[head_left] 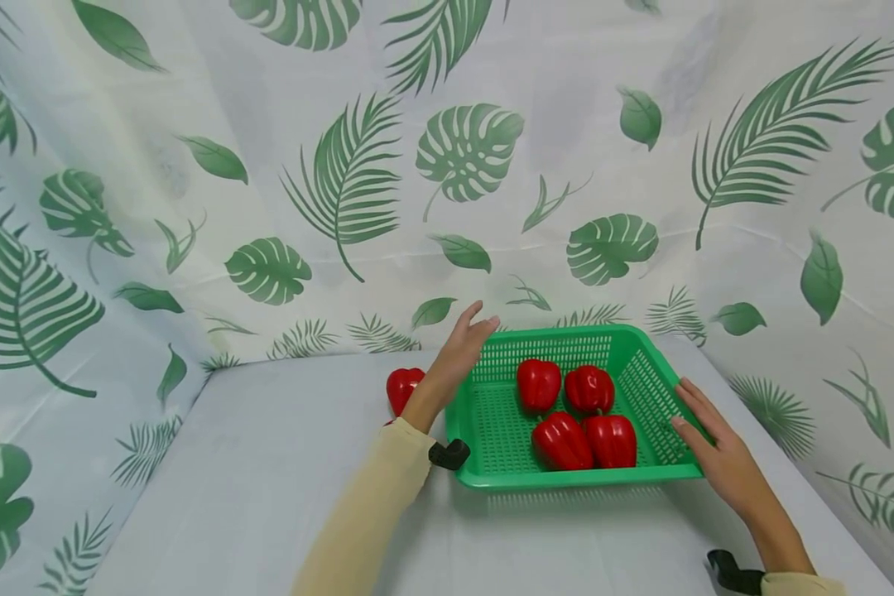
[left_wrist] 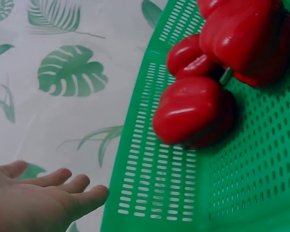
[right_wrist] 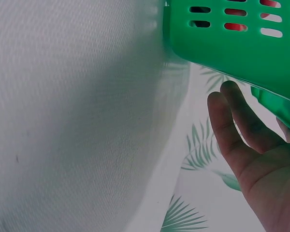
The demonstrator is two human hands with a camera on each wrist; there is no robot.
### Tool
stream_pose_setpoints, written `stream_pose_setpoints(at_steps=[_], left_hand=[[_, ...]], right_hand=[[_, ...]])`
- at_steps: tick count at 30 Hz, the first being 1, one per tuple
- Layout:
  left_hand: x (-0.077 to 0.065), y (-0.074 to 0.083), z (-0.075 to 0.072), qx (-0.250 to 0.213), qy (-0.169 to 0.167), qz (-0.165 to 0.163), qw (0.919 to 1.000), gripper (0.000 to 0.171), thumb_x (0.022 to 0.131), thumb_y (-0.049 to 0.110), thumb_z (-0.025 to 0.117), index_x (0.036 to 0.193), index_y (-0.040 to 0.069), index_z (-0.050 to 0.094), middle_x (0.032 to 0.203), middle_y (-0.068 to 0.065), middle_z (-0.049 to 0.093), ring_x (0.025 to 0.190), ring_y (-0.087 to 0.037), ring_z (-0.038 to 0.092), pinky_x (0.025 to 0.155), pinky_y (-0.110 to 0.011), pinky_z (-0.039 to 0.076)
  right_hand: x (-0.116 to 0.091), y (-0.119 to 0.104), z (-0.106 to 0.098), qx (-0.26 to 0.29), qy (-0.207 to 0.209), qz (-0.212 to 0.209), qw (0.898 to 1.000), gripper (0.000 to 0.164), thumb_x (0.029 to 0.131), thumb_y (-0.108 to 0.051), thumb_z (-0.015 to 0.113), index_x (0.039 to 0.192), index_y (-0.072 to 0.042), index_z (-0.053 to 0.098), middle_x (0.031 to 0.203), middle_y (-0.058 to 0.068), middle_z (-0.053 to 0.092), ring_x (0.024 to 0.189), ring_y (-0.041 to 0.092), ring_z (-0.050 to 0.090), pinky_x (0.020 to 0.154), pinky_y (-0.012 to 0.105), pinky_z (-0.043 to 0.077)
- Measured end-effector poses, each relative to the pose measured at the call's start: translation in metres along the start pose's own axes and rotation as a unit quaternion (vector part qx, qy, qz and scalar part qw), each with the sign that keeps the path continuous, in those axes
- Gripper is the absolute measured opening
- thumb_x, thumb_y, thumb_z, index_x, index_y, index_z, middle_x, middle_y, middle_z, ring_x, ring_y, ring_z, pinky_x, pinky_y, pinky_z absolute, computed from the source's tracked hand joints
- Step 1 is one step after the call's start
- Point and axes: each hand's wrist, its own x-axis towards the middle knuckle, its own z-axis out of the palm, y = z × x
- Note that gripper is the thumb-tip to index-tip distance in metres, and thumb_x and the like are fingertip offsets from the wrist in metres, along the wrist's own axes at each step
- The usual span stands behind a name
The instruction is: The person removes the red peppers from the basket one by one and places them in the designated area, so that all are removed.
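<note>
A green plastic basket [head_left: 581,478] with slotted walls holds several red bell peppers [head_left: 561,441], grouped toward its middle and right. My left hand [head_left: 458,352] is over the basket's left rim in the head view, fingers extended and nothing in them. Seen from the left wrist, that hand [left_wrist: 38,200] is beside the slotted wall. At the basket's right side is my right hand [head_left: 726,455], thumb and fingers near the rim. The right wrist view has its fingers [right_wrist: 222,118] fairly straight beside the green rim; whether they touch it I cannot tell.
Another red bell pepper [head_left: 404,387] lies on the white table [head_left: 253,463] left of the basket, and a bit of red shows behind my left forearm. A leaf-patterned cloth [head_left: 462,157] stands behind the table and along both sides.
</note>
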Motion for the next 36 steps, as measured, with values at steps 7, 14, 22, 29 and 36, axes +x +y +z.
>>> stream_pose_setpoints(at_steps=[7, 14, 22, 29, 36], left_hand=[[0.007, -0.003, 0.015, 0.041, -0.014, -0.026, 0.9987, 0.069, 0.108, 0.054, 0.055, 0.167, 0.023, 0.037, 0.162, -0.009, 0.047, 0.15, -0.032, 0.042, 0.12, -0.059, 0.036], [0.016, -0.01, 0.03, 0.051, -0.007, -0.045, 0.9976, 0.067, 0.108, 0.056, 0.055, 0.163, 0.019, 0.046, 0.163, -0.008, 0.046, 0.15, -0.032, 0.042, 0.12, -0.058, 0.037], [0.029, -0.024, 0.045, 0.058, -0.002, -0.095, 0.9938, 0.062, 0.108, 0.054, 0.057, 0.158, 0.018, 0.053, 0.16, -0.005, 0.05, 0.147, -0.031, 0.046, 0.117, -0.054, 0.041], [0.032, -0.034, 0.051, 0.057, 0.001, -0.146, 0.9876, 0.056, 0.108, 0.046, 0.062, 0.155, 0.016, 0.057, 0.151, -0.007, 0.057, 0.14, -0.033, 0.053, 0.11, -0.062, 0.048], [0.033, -0.041, 0.049, 0.056, -0.037, -0.155, 0.9856, 0.055, 0.109, 0.033, 0.063, 0.158, 0.011, 0.052, 0.147, -0.013, 0.059, 0.136, -0.036, 0.055, 0.105, -0.064, 0.051]], right_hand=[[0.0, 0.001, 0.001, -0.004, 0.003, -0.003, 1.0, 0.063, 0.115, -0.024, 0.049, 0.169, -0.002, 0.025, 0.176, 0.023, 0.014, 0.16, 0.049, 0.005, 0.111, 0.087, 0.014], [0.0, 0.001, 0.0, -0.006, 0.001, 0.002, 1.0, 0.063, 0.115, -0.024, 0.049, 0.169, -0.002, 0.026, 0.176, 0.022, 0.013, 0.161, 0.047, 0.005, 0.111, 0.087, 0.014], [0.001, 0.002, 0.0, 0.003, -0.002, 0.002, 1.0, 0.063, 0.115, -0.025, 0.049, 0.169, -0.003, 0.026, 0.177, 0.02, 0.012, 0.162, 0.043, 0.002, 0.114, 0.085, 0.009], [-0.001, 0.0, 0.001, 0.002, -0.003, 0.006, 1.0, 0.063, 0.115, -0.025, 0.049, 0.169, -0.002, 0.025, 0.177, 0.021, 0.012, 0.161, 0.046, 0.004, 0.113, 0.086, 0.011], [0.001, -0.002, -0.001, 0.003, -0.005, 0.001, 1.0, 0.063, 0.115, -0.024, 0.049, 0.169, -0.002, 0.025, 0.177, 0.021, 0.012, 0.161, 0.045, 0.004, 0.113, 0.086, 0.011]])
